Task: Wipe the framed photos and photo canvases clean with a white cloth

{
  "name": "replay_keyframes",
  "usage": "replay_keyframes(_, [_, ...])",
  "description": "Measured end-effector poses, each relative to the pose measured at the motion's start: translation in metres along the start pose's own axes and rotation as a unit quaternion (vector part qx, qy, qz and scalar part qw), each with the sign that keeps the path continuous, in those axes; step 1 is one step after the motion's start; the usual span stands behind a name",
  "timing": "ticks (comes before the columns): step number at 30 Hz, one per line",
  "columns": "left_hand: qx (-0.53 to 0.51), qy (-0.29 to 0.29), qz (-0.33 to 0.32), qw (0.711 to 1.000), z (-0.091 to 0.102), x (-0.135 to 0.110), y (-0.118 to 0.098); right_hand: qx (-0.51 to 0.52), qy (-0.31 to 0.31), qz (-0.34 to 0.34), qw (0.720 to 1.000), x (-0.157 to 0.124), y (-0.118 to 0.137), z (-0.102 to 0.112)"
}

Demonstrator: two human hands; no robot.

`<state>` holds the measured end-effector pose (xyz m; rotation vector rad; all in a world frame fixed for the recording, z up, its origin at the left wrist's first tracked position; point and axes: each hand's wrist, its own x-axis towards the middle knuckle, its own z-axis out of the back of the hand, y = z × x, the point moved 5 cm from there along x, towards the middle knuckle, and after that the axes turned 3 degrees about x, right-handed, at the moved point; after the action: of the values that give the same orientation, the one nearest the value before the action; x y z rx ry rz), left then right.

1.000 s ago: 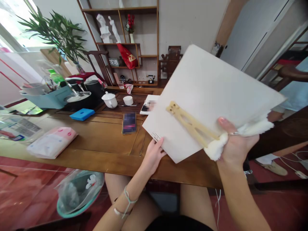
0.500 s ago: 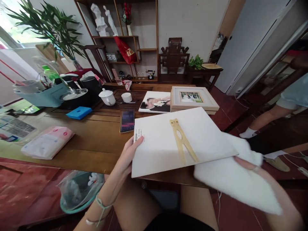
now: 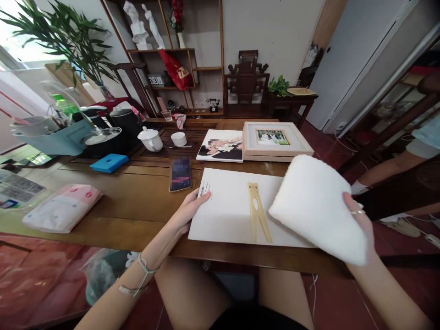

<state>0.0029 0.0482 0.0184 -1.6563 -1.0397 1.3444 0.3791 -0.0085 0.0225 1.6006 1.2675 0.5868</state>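
Note:
A white board (image 3: 227,211), the back of a picture with a pale wooden stand piece (image 3: 258,214) on it, lies flat on the wooden table (image 3: 137,201) in front of me. My left hand (image 3: 190,208) holds its left edge, thumb on top near a barcode. My right hand (image 3: 357,220) grips a folded white fluffy cloth (image 3: 316,206) that hovers over the board's right part.
Behind the board lie a framed photo (image 3: 275,140), a photo print (image 3: 222,145) and a phone (image 3: 180,174). Teaware (image 3: 151,140), a blue sponge (image 3: 109,162) and a pink tissue pack (image 3: 60,213) sit to the left. A person's leg (image 3: 388,169) is at the right.
The board was raised and tilted, then came down flat onto the table. The right hand let go of its edge and brought the cloth up over its right side.

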Motion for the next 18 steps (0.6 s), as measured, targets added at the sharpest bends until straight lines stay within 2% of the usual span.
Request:
replay_keyframes(2, [0.006, 0.0, 0.004, 1.0, -0.002, 0.006, -0.001, 0.038, -0.029, -0.086, 0.995, 0.003, -0.011, -0.014])
replay_keyframes(4, [0.016, -0.006, 0.008, 1.0, -0.003, 0.011, -0.003, 0.074, -0.073, -0.135, 0.985, 0.005, -0.017, -0.024])
replay_keyframes(8, [0.062, 0.008, 0.013, 0.998, -0.005, 0.022, -0.008, 0.126, -0.112, -0.128, 0.977, 0.016, -0.018, -0.038])
replay_keyframes(10, [0.116, 0.024, 0.008, 0.993, -0.005, 0.026, -0.01, 0.134, -0.111, -0.132, 0.976, 0.022, -0.02, -0.042])
replay_keyframes(12, [0.202, 0.013, -0.014, 0.979, -0.001, 0.03, -0.014, 0.125, -0.102, -0.135, 0.978, 0.028, -0.023, -0.044])
replay_keyframes(15, [0.369, -0.057, -0.076, 0.924, 0.007, 0.033, -0.026, 0.102, -0.08, -0.118, 0.985, 0.036, -0.025, -0.044])
replay_keyframes(18, [0.532, -0.084, -0.097, 0.837, 0.008, 0.036, -0.034, 0.092, -0.066, -0.099, 0.989, 0.04, -0.027, -0.042])
